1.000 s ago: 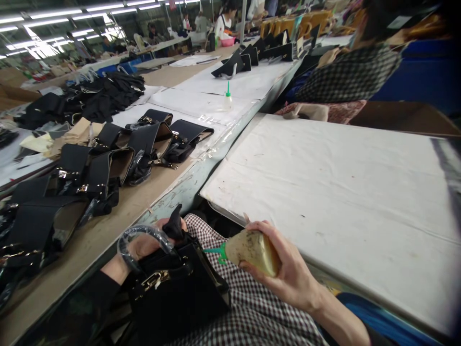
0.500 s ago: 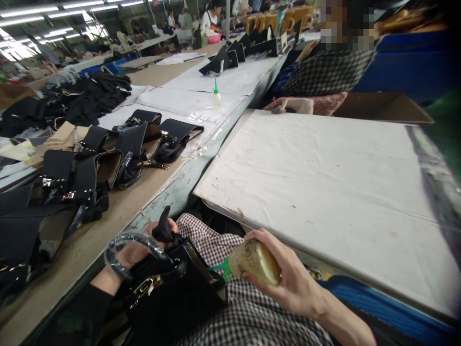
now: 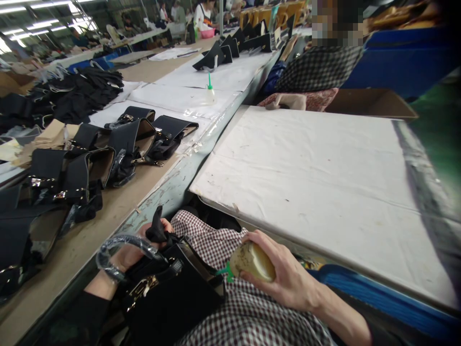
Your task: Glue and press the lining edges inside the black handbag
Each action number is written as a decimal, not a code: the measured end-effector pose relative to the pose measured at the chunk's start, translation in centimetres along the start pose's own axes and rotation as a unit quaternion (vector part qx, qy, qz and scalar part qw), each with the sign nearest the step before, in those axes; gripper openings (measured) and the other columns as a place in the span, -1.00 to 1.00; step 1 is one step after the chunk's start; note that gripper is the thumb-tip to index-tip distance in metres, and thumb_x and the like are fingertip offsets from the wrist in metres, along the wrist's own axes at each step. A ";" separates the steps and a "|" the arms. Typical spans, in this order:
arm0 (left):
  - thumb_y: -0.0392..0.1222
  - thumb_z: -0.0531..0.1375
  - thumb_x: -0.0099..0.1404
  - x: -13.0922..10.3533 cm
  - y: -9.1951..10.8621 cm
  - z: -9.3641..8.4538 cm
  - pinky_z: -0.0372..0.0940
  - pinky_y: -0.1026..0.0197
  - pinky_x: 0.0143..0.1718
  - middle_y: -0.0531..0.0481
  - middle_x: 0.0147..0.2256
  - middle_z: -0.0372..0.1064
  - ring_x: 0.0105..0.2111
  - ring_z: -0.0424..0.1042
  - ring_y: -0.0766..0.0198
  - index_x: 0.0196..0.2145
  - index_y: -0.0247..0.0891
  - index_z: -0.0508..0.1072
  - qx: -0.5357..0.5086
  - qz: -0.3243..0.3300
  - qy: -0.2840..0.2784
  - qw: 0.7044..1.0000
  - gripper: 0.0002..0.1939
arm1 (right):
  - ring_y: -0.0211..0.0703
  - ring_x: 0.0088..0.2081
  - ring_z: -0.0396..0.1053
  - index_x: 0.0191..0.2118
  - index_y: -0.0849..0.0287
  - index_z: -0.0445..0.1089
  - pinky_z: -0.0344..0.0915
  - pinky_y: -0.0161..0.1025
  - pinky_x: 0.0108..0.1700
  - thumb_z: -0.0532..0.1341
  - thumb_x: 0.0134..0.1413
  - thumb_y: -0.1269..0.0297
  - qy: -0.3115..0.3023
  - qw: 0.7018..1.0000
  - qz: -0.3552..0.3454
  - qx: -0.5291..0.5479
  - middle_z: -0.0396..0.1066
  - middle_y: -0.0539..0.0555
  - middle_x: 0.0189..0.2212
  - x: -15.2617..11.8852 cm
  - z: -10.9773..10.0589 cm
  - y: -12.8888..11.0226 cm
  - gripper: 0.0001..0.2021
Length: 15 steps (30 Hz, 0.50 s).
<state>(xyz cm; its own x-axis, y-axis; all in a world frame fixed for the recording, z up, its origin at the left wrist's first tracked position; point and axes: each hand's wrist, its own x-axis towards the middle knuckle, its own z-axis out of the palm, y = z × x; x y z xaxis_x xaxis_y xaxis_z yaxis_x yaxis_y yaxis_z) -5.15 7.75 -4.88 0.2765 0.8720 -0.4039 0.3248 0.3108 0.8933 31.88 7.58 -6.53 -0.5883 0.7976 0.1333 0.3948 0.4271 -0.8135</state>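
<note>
A black handbag (image 3: 173, 302) with gold hardware and a plastic-wrapped handle (image 3: 118, 240) rests on my lap, its top open. Behind the handle, my left hand (image 3: 131, 247) grips the bag's upper edge near a black strap end; part of the hand is hidden. My right hand (image 3: 277, 269) is wrapped round a squeeze bottle (image 3: 254, 262) of yellowish glue, tipped sideways. Its green nozzle (image 3: 226, 272) points left at the bag's right edge, where the tip is hard to make out.
Several black bags (image 3: 77, 175) stand on the left table (image 3: 118, 202). Another green-tipped bottle (image 3: 210, 93) is farther back. A white-covered board (image 3: 317, 178) lies at the right. Beyond it sits a person in a checked garment (image 3: 317, 69), near blue bins (image 3: 410, 62).
The view has shifted slightly. The bottle in my right hand has moved a little away from the bag, and its nozzle now sits at the bag's right edge.
</note>
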 end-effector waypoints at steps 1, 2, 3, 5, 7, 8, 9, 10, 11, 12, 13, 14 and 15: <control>-0.05 0.23 0.07 -0.1 0.0 0.0 0.24 0.16 -0.26 0.04 -0.43 0.35 -0.30 0.34 0.09 -0.27 -0.19 0.46 0.001 -0.002 -0.003 1.000 -0.73 | -0.01 -0.17 0.46 0.14 0.11 0.16 0.45 -0.12 -0.19 0.30 0.19 0.16 -0.004 1.000 0.003 0.000 0.42 0.20 -0.06 -0.1 0.0 0.0 -0.52; -0.03 0.22 0.09 -0.1 -0.1 0.0 0.25 0.16 -0.27 0.03 -0.43 0.35 -0.30 0.34 0.09 -0.27 -0.19 0.46 0.002 -0.003 -0.007 1.000 -0.73 | -0.02 -0.19 0.46 0.13 0.11 0.17 0.45 -0.13 -0.19 0.30 0.19 0.16 -0.004 1.000 0.004 0.000 0.42 0.19 -0.08 -0.1 -0.1 -0.1 -0.53; -0.02 0.20 0.11 -0.1 -0.2 0.0 0.25 0.17 -0.28 0.03 -0.42 0.36 -0.30 0.34 0.10 -0.26 -0.20 0.46 0.004 -0.005 -0.009 1.000 -0.73 | -0.03 -0.20 0.46 0.13 0.11 0.17 0.45 -0.13 -0.19 0.30 0.18 0.16 0.001 1.000 0.002 0.000 0.42 0.18 -0.09 -0.2 -0.1 -0.1 -0.53; -0.03 0.18 0.13 -0.1 -0.5 -0.1 0.25 0.18 -0.29 0.02 -0.40 0.37 -0.31 0.33 0.11 -0.24 -0.20 0.45 0.009 -0.006 -0.010 1.000 -0.73 | -0.02 -0.18 0.46 0.14 0.10 0.15 0.45 -0.13 -0.18 0.30 0.18 0.15 0.025 1.000 -0.012 -0.003 0.42 0.18 -0.09 -0.3 0.0 0.0 -0.52; -0.04 0.20 0.11 0.0 -0.7 -0.2 0.26 0.17 -0.27 0.01 -0.37 0.38 -0.30 0.32 0.12 -0.22 -0.20 0.44 0.015 -0.002 -0.004 1.000 -0.71 | 0.03 -0.15 0.46 0.16 0.10 0.12 0.46 -0.12 -0.17 0.30 0.19 0.12 0.049 0.998 -0.039 -0.008 0.41 0.20 -0.07 -0.3 0.2 0.1 -0.49; -0.03 0.21 0.09 0.0 -0.7 -0.2 0.26 0.16 -0.25 0.00 -0.34 0.38 -0.29 0.31 0.11 -0.21 -0.20 0.44 0.018 0.001 0.000 1.000 -0.69 | 0.05 -0.13 0.46 0.17 0.10 0.11 0.46 -0.11 -0.16 0.29 0.19 0.11 0.055 0.997 -0.052 -0.011 0.41 0.22 -0.07 -0.4 0.3 0.2 -0.47; -0.02 0.22 0.08 0.0 -0.7 -0.2 0.27 0.15 -0.23 0.00 -0.31 0.39 -0.27 0.31 0.11 -0.21 -0.20 0.43 0.020 0.004 0.004 1.000 -0.67 | 0.06 -0.12 0.45 0.18 0.11 0.10 0.46 -0.10 -0.16 0.29 0.20 0.10 0.055 0.997 -0.060 -0.016 0.40 0.23 -0.06 -0.4 0.3 0.3 -0.46; -0.02 0.23 0.07 0.1 -0.6 -0.2 0.28 0.14 -0.20 -0.01 -0.29 0.39 -0.26 0.31 0.10 -0.20 -0.20 0.42 0.022 0.005 0.006 1.000 -0.67 | 0.06 -0.12 0.45 0.18 0.12 0.10 0.46 -0.09 -0.17 0.28 0.21 0.11 0.049 0.997 -0.062 -0.019 0.40 0.23 -0.07 -0.4 0.4 0.4 -0.47; -0.03 0.23 0.08 0.1 -0.5 -0.1 0.28 0.13 -0.20 -0.02 -0.28 0.39 -0.26 0.32 0.10 -0.20 -0.20 0.42 0.024 0.006 0.008 1.000 -0.67 | 0.04 -0.14 0.45 0.18 0.12 0.10 0.45 -0.10 -0.17 0.28 0.21 0.13 0.039 0.997 -0.058 -0.023 0.39 0.23 -0.07 -0.5 0.5 0.5 -0.48; -0.03 0.24 0.08 0.1 -0.4 0.0 0.28 0.13 -0.20 -0.02 -0.28 0.40 -0.26 0.32 0.09 -0.19 -0.19 0.42 0.025 0.006 0.007 1.000 -0.67 | 0.02 -0.15 0.44 0.18 0.13 0.11 0.45 -0.10 -0.17 0.27 0.22 0.15 0.025 0.998 -0.047 -0.025 0.39 0.22 -0.07 -0.5 0.5 0.6 -0.50; -0.03 0.25 0.08 0.1 -0.2 0.1 0.29 0.13 -0.21 -0.02 -0.29 0.40 -0.26 0.33 0.09 -0.20 -0.19 0.42 0.026 0.007 0.004 1.000 -0.67 | 0.00 -0.16 0.44 0.17 0.13 0.12 0.44 -0.11 -0.16 0.27 0.22 0.17 0.011 0.999 -0.033 -0.028 0.39 0.21 -0.07 -0.6 0.4 0.6 -0.52; -0.03 0.25 0.08 0.1 -0.1 0.2 0.28 0.13 -0.23 -0.02 -0.32 0.41 -0.28 0.34 0.09 -0.21 -0.20 0.43 0.026 0.008 0.000 1.000 -0.68 | -0.01 -0.16 0.44 0.16 0.12 0.14 0.43 -0.11 -0.15 0.27 0.22 0.19 -0.004 0.999 -0.019 -0.028 0.39 0.20 -0.06 -0.6 0.4 0.6 -0.53; -0.02 0.25 0.08 0.1 0.0 0.4 0.28 0.14 -0.25 -0.01 -0.36 0.41 -0.29 0.35 0.09 -0.23 -0.20 0.43 0.024 0.010 -0.004 1.000 -0.69 | -0.02 -0.15 0.44 0.15 0.12 0.15 0.42 -0.11 -0.14 0.27 0.22 0.19 -0.018 0.999 -0.004 -0.028 0.39 0.20 -0.05 -0.7 0.3 0.5 -0.55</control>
<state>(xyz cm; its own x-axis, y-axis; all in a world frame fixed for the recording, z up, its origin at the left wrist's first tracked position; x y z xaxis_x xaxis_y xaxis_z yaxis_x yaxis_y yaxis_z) -4.79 7.67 -4.97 0.2898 0.8749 -0.3880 0.3629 0.2747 0.8904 32.29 7.12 -7.22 -0.6156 0.7790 0.1190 0.4281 0.4574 -0.7795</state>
